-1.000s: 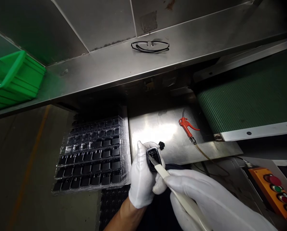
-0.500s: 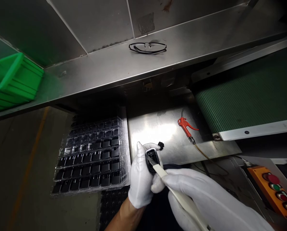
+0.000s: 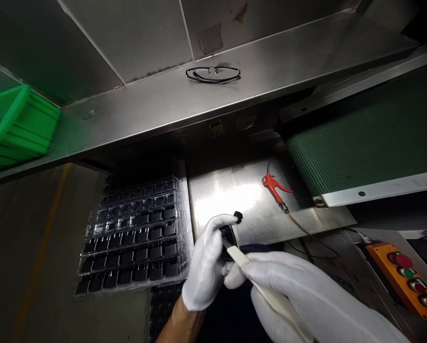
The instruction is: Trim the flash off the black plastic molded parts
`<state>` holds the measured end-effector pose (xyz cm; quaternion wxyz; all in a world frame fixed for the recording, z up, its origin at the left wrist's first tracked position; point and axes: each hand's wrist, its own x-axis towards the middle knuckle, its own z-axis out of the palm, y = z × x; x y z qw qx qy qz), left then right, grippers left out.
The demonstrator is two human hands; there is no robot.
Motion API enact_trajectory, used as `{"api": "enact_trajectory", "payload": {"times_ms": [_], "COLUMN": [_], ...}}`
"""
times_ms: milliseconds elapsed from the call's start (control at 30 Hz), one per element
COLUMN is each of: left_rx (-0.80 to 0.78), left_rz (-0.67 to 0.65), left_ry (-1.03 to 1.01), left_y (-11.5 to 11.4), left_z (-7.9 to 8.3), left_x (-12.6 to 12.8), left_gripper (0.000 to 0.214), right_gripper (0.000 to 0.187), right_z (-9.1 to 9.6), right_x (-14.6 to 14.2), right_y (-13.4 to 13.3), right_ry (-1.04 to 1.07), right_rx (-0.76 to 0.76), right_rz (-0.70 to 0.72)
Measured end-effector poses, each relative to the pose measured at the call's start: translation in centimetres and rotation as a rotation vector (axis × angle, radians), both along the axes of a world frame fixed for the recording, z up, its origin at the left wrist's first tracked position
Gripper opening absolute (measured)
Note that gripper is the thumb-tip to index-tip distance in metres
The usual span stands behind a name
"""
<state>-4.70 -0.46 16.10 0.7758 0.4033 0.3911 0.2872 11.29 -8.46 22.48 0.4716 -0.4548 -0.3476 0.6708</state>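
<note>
My left hand (image 3: 203,267), in a white glove, is closed around a small black plastic housing (image 3: 229,234) with rounded corners and a hollow inside. The thumb lies over its upper left edge. In my right hand (image 3: 292,276), also gloved in white, is a cutter knife (image 3: 239,257) with a cream-coloured handle. Its dark narrow tip reaches into the housing's hollow; whether it touches the inner wall I cannot tell. A small black piece (image 3: 238,217) lies on the metal table (image 3: 213,190) just beyond the left fingers. The lower part of the housing is hidden by fingers and knife.
Stacked clear trays (image 3: 127,247) of black parts stand at left. A red air blow gun (image 3: 274,188) lies on the table at right, its hose trailing away. Beyond are a green conveyor belt (image 3: 371,138), an orange button box (image 3: 402,281), a shelf with glasses (image 3: 213,75) and a green bin (image 3: 31,124).
My left hand has turned the housing slightly, and its thumb has come down over the edge. The knife stays inside the housing. The whole view has shifted a little.
</note>
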Motion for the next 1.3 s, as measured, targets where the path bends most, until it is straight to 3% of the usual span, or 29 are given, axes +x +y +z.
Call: {"api": "enact_trajectory", "payload": {"times_ms": [100,333,467,567,700,833,933,1067,1200,1300], "left_rx": [0.045,-0.064,-0.088,-0.132,-0.140,-0.151,-0.196,-0.139,-0.122,-0.111], "left_rz": [-0.124,-0.168,-0.110,-0.028,0.008,0.007,-0.024,-0.062,-0.062,-0.065], "left_ry": [-0.076,-0.184,-0.164,-0.145,-0.152,-0.078,-0.072,-0.091,-0.066,-0.052], "left_y": [0.6,0.8,0.3,-0.2,-0.8,-1.1,-1.1,-1.1,-1.3,-1.3], "left_z": [-0.1,-0.6,-0.4,-0.1,0.9,1.5,1.2,0.7,0.7,0.9], "left_x": [-0.6,-1.0,-1.0,-0.9,-0.6,-0.6,-0.9,-1.2,-1.1,-0.9], "left_gripper": [0.046,0.049,0.042,0.037,0.042,0.044,0.046,0.047,0.047,0.045], "right_gripper": [0.067,0.064,0.060,0.061,0.042,0.032,0.036,0.036,0.036,0.047], "right_z": [0.0,-0.9,-0.5,0.6,1.9,0.8,-0.9,-2.3,-2.6,-2.0], "right_x": [0.2,0.7,0.5,0.2,-0.4,-1.1,-1.4,-1.3,-1.3,-0.8], "right_y": [-0.2,-1.1,-1.1,-0.6,0.0,-0.8,-2.1,-3.8,-4.4,-3.7], "right_ry": [0.001,-0.017,-0.047,-0.077,-0.388,-0.602,-0.523,-0.420,-0.468,-0.347], "right_rx": [-0.007,-0.055,-0.096,-0.197,-0.228,-0.044,0.046,-0.025,-0.148,-0.221], "right_rz": [0.012,0.076,0.057,0.172,0.243,0.180,0.034,0.040,0.049,0.054]}}
